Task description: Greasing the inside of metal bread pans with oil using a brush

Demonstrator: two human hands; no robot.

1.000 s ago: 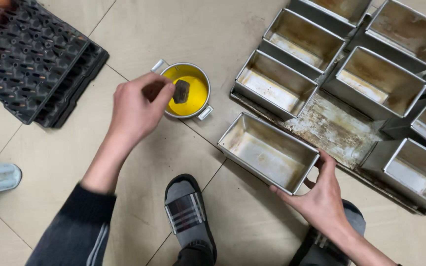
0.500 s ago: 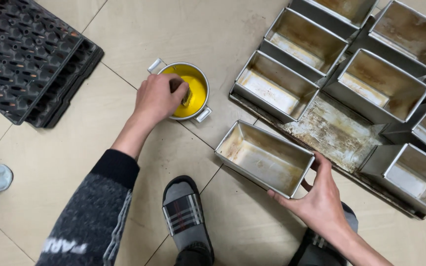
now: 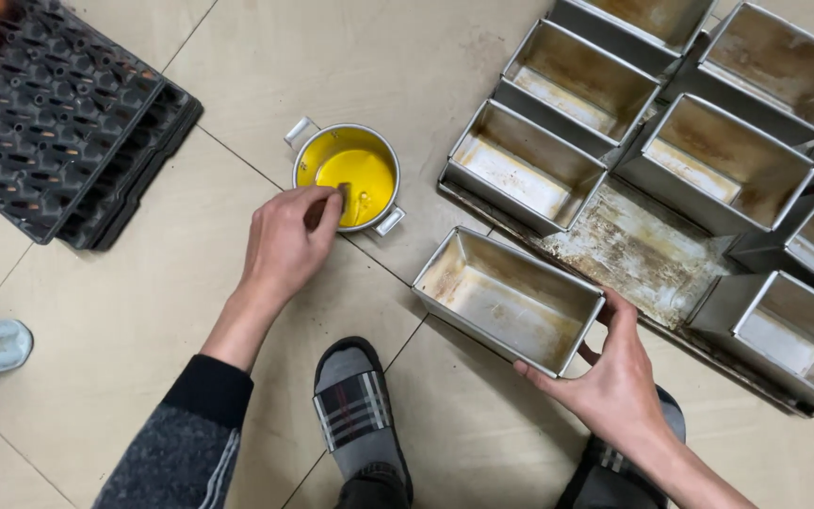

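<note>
I see my left hand (image 3: 286, 240) with fingers curled at the rim of a small metal pot (image 3: 346, 176) of yellow liquid on the tiled floor (image 3: 143, 311), pinching something dark I cannot identify. My right hand (image 3: 614, 382) grips the near corner of an empty loaf tin (image 3: 506, 297), thumb on its rim. Beyond it, more empty tins (image 3: 652, 113) sit on a stained baking tray (image 3: 633, 254). A dark egg tray (image 3: 58, 123) lies far left.
</note>
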